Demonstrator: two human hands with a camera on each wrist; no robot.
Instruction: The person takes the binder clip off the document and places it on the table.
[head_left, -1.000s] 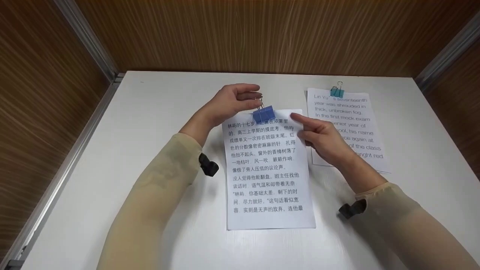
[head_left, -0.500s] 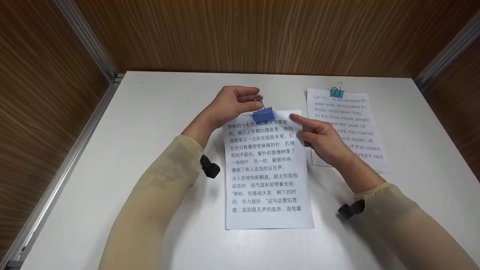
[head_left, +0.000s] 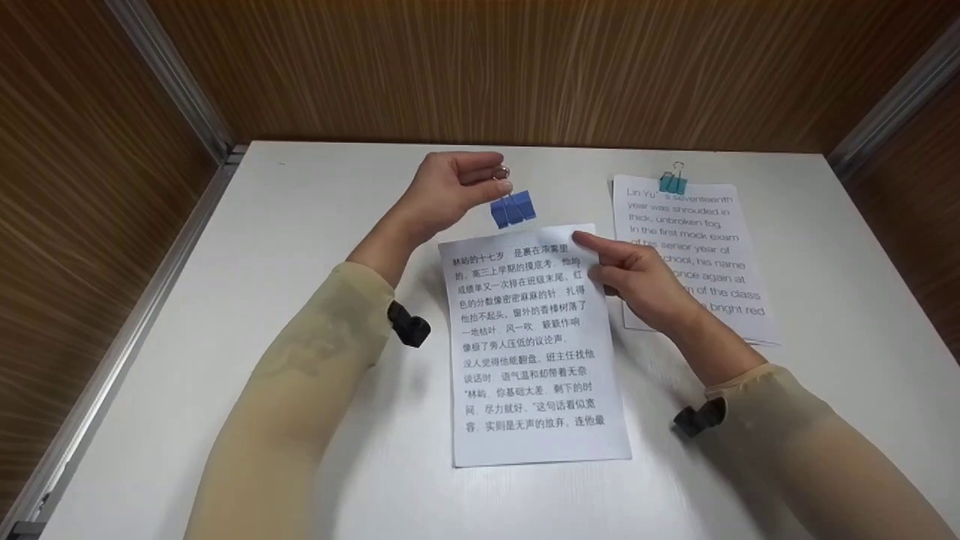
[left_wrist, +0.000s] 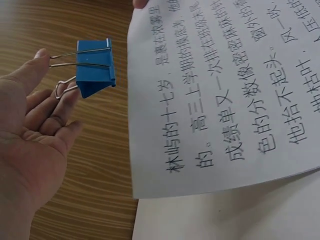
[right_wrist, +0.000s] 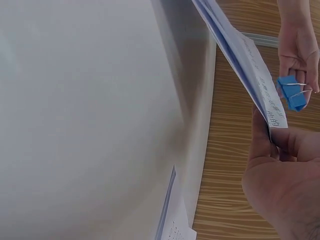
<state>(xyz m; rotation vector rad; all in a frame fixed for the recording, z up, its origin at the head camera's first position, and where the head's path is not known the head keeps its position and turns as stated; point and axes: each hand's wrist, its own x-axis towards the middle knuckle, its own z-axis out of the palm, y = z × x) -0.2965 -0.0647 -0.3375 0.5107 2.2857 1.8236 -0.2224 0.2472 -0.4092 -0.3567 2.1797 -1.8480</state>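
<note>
My left hand [head_left: 454, 191] pinches a blue binder clip [head_left: 513, 209] by its wire handles, thumb on one and fingers behind the other. The clip hangs just past the top edge of a stack of printed sheets [head_left: 529, 352], with a gap between them. In the left wrist view, the binder clip [left_wrist: 95, 67] stands apart from the paper [left_wrist: 220, 90]. My right hand [head_left: 641, 281] pinches the stack's top right corner between thumb and fingers. Seen from the right wrist, the sheets [right_wrist: 245, 60] are tilted up off the table, their layers showing at the edge.
A second printed stack [head_left: 686, 247] in English lies on the white table [head_left: 300, 225] at the right, partly behind my right hand. A teal binder clip [head_left: 673, 184] grips its top edge. Wood-grain panels [head_left: 495, 67] wall the table's back and sides.
The blue binder clip has come off the stack's top edge and moved up and left with my left hand. My right hand keeps its pinch on the corner, and the sheets have shifted slightly.
</note>
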